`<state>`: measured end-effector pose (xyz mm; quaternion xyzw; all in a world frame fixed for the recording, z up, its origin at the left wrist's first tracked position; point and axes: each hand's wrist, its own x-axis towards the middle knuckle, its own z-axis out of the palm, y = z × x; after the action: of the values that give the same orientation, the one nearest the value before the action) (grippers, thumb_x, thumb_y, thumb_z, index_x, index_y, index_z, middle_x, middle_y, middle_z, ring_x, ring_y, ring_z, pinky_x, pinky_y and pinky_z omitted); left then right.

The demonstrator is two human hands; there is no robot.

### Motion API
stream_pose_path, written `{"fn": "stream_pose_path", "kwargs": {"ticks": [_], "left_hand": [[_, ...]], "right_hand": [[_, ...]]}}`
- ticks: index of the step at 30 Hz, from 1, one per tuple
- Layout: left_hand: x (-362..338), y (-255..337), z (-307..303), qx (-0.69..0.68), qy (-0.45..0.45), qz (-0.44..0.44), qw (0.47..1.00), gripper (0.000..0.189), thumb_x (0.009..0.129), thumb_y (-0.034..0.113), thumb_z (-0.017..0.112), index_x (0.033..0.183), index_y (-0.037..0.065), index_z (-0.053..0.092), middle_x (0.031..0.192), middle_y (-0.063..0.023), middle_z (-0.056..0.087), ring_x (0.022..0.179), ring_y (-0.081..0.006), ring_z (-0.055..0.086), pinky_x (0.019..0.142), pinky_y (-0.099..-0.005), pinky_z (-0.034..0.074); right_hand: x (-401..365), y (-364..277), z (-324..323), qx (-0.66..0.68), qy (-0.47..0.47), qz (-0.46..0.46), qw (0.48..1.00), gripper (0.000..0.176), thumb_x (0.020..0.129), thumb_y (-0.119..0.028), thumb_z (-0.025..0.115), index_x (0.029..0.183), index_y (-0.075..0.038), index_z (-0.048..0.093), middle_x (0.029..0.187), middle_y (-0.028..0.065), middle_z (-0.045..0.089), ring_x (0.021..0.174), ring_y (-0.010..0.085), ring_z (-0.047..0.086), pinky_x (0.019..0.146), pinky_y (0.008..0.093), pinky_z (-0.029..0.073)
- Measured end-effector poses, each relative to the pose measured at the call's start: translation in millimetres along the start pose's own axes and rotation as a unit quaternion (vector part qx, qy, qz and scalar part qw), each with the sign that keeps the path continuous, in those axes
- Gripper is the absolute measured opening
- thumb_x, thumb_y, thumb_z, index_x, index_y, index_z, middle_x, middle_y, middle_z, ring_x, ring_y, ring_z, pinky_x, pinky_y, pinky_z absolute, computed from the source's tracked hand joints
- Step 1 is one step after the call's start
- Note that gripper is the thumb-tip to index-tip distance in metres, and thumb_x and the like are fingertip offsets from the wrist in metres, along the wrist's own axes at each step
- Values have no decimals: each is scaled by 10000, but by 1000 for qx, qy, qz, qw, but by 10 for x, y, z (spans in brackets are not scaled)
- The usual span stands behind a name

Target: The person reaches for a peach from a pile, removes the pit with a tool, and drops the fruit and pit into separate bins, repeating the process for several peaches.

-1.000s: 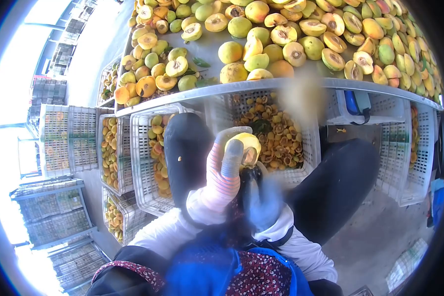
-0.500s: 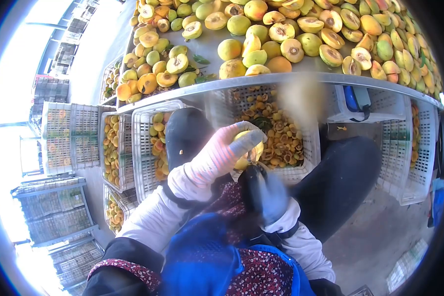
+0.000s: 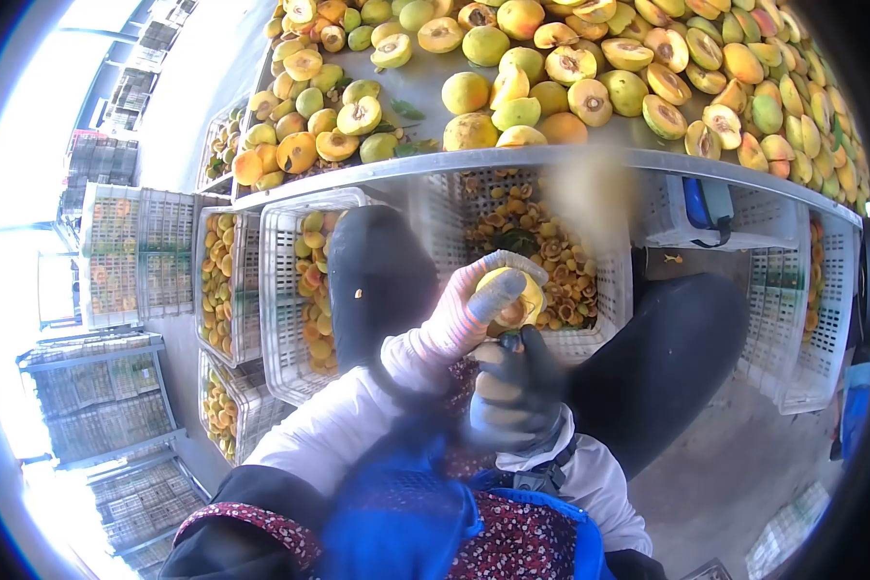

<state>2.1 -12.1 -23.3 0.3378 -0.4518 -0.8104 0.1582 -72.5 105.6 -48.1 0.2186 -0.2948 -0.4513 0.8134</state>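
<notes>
My left hand (image 3: 488,295), in a pale glove with grey fingertips, is closed around a yellow peach (image 3: 525,289), with its cut face partly in view. Just below, my right hand (image 3: 517,387), in a grey and dark glove, makes a fist around a tool with a dark handle (image 3: 510,340). Its working end meets the underside of the peach and is mostly hidden by fruit and fingers. Both hands are above my lap, in front of a crate (image 3: 604,319) holding small peach pieces.
A metal table (image 3: 425,169) heaped with whole and halved peaches (image 3: 570,66) runs across the front. Crates of peaches (image 3: 278,319) stand left of my knee, and white crates (image 3: 783,319) to the right. Stacked crates (image 3: 116,256) line the left side. A pale blur hangs over the table edge.
My left hand has moved slightly right with the peach and turned it. The right hand, blurred before, now sits closed around the tool right under the fruit. The view has shifted slightly.
</notes>
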Motion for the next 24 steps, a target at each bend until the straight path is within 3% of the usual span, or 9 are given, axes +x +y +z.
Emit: {"fn": "stream_pose_path", "kwargs": {"ticks": [3,7,10,13,15,17,20,22,24], "left_hand": [[-32,-13,94,-113,38,-69,990,481,879,462,587,1066,19,602,888,-97,652,777,-163,617,716,-263,497],[-62,27,176,-237,244,-151,928,455,887,478,544,1074,67,608,882,-71,649,772,-150,620,661,-271,505],[-337,249,-117,-32,242,45,969,466,904,469,515,1069,40,594,884,-82,649,760,-161,638,629,-271,524],[-559,768,-565,167,335,217,901,476,890,422,586,1093,-8,575,921,-101,654,827,-193,645,746,-308,519],[-685,1233,-1058,685,296,37,665,491,878,433,601,1170,42,554,913,-139,676,861,-284,659,744,-353,508],[-554,1519,-1241,789,257,-201,520,463,869,390,625,1201,78,547,944,-165,672,886,-315,654,754,-368,509],[-115,1686,-1500,781,242,65,572,519,842,436,634,1227,101,543,958,-153,677,913,-296,657,784,-373,511],[428,1796,-1548,745,286,36,602,545,823,434,646,1232,90,539,993,-151,672,958,-287,648,815,-373,506],[956,1772,-1711,824,274,-9,497,556,799,417,667,1215,70,543,1016,-167,662,961,-299,640,812,-374,499]], "right_hand": [[-2,-14,-45,-12,-25,-19,999,441,961,-508,403,922,-75,480,541,-28,391,374,48,360,317,189,344],[12,-38,51,-32,-96,-104,989,453,970,-492,388,979,-51,492,580,-7,424,407,55,386,337,198,365],[-49,-98,-86,-29,24,-122,992,460,977,-476,387,994,-43,542,634,-9,428,478,64,386,383,226,335],[-71,-167,-242,-90,127,-120,980,450,957,-514,411,897,-95,564,604,-35,369,466,69,327,389,231,261],[-55,-132,-151,-165,254,-146,942,438,943,-538,427,874,-125,554,579,-49,339,460,68,302,393,228,226],[11,-156,-93,-205,302,-132,922,418,918,-562,461,844,-158,537,530,-71,278,439,69,263,396,228,200],[79,-156,-107,-259,330,-143,896,411,914,-564,471,848,-164,536,516,-75,263,430,70,252,397,229,209],[75,-230,-208,-260,321,-134,901,406,915,-562,473,852,-165,533,510,-76,266,424,71,250,401,229,216],[51,-321,-336,-242,348,-149,893,407,913,-564,477,857,-165,531,520,-76,281,425,72,255,405,231,226]]}}
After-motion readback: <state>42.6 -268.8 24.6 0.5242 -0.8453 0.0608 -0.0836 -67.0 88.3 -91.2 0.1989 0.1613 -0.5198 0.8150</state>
